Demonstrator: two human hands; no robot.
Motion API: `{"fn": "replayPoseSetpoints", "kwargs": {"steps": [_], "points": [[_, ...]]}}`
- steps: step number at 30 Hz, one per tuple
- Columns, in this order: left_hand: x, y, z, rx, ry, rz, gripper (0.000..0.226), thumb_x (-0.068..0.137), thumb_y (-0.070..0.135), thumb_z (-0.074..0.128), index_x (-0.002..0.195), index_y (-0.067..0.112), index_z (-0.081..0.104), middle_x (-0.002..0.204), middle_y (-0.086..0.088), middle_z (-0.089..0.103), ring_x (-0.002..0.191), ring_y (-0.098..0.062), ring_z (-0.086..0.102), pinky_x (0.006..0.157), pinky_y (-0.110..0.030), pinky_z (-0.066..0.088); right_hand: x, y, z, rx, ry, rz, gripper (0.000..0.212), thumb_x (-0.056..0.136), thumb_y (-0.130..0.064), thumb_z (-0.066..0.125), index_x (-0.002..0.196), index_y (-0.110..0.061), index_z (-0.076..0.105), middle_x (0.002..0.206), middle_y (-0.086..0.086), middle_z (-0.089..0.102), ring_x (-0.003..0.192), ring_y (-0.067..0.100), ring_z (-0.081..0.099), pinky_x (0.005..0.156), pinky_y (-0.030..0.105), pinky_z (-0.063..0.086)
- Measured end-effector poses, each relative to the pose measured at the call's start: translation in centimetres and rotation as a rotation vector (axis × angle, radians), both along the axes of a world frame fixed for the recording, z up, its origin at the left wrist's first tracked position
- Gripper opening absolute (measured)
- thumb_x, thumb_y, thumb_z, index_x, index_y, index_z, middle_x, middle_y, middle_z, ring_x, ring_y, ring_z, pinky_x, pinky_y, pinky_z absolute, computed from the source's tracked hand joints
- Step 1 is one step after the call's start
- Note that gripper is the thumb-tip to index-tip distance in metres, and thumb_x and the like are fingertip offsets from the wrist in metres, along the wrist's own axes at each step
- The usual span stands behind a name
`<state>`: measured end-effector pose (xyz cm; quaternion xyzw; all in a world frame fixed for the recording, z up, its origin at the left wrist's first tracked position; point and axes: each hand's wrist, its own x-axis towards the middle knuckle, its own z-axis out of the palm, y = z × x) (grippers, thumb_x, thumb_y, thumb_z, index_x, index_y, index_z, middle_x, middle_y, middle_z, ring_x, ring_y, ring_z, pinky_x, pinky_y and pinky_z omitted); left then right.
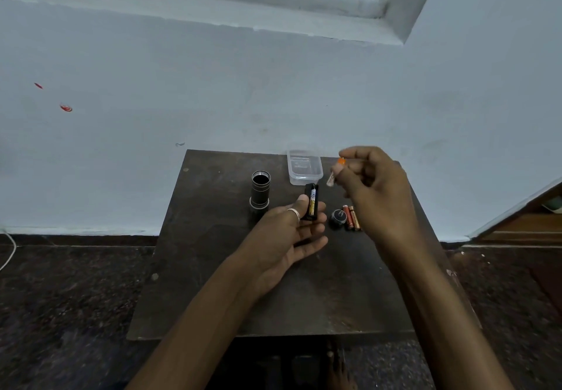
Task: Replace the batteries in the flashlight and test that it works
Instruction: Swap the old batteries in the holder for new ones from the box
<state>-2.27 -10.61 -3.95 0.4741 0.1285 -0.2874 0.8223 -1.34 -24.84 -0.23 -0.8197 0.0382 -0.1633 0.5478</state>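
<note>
Your left hand (292, 231) holds the black battery holder (312, 202) upright, pinched between the thumb on its left side and the fingers curled behind it. One battery with a pale and yellow label (312, 204) already sits in the slot that faces you. A ring (294, 213) shows on the thumb. The palm is turned up and the lower fingers lie loose and spread, touching nothing.

Your right hand (377, 189) is raised just right of the holder, its fingers closed narrow on a second battery (334, 172), orange at its upper end and blurred at the lower. That battery is tilted, its lower end pointing down towards the top of the holder but apart from it.

Below your right hand, on the dark table (213, 283), the black tail cap (339, 216) lies just beside two red and gold batteries (351, 218), which lie side by side and touch each other. They are near the table's right edge, partly under your wrist.

The flashlight body (260, 190) stands on its head left of the holder, open end up, in the far half of the table. A clear plastic container (304, 167) sits at the far edge, behind the holder; what lies in it you cannot tell.

The table stands against a pale blue wall (273, 91), on a dark speckled floor (60, 298).
</note>
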Motion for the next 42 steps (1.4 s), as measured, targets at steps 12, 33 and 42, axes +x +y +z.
{"fn": "replayPoseSetpoints", "kwargs": {"steps": [12, 33, 42], "points": [[0.6, -0.2, -0.8, -0.037, -0.116, 0.011, 0.027, 0.102, 0.025, 0.047, 0.111, 0.010, 0.067, 0.092, -0.003, 0.071, 0.075, -0.007, 0.064, 0.069, -0.025, 0.058, -3.0, 0.2, -2.0, 0.075, -0.232, -0.064, 0.017, 0.090, -0.013, 0.074, 0.094, -0.027, 0.066, 0.089, -0.007, 0.075, 0.085, 0.008, 0.074, 0.070, 0.021, 0.056], [0.4, -0.4, -0.4, -0.028, -0.211, 0.064, 0.028, 0.104, 0.018, 0.042, 0.111, 0.006, 0.066, 0.102, -0.015, 0.054, 0.096, -0.014, 0.061, 0.076, -0.025, 0.059, -2.4, 0.1, -4.2, -0.514, -0.278, 0.100, 0.040, 0.087, -0.018, 0.075, 0.126, -0.012, 0.067, 0.113, 0.002, 0.061, 0.096, 0.006, 0.058, 0.079, 0.004, 0.043], [0.6, -0.2, -0.4, -0.001, -0.204, 0.064, 0.034, 0.105, 0.022, 0.042, 0.120, 0.004, 0.066, 0.128, -0.030, 0.060, 0.089, -0.017, 0.054, 0.089, -0.032, 0.056, -2.5, 0.3, -5.4, -0.620, -0.175, 0.223, 0.058, 0.092, -0.041, 0.059, 0.147, -0.023, 0.049, 0.139, 0.001, 0.052, 0.120, 0.017, 0.056, 0.087, 0.040, 0.055]]}}
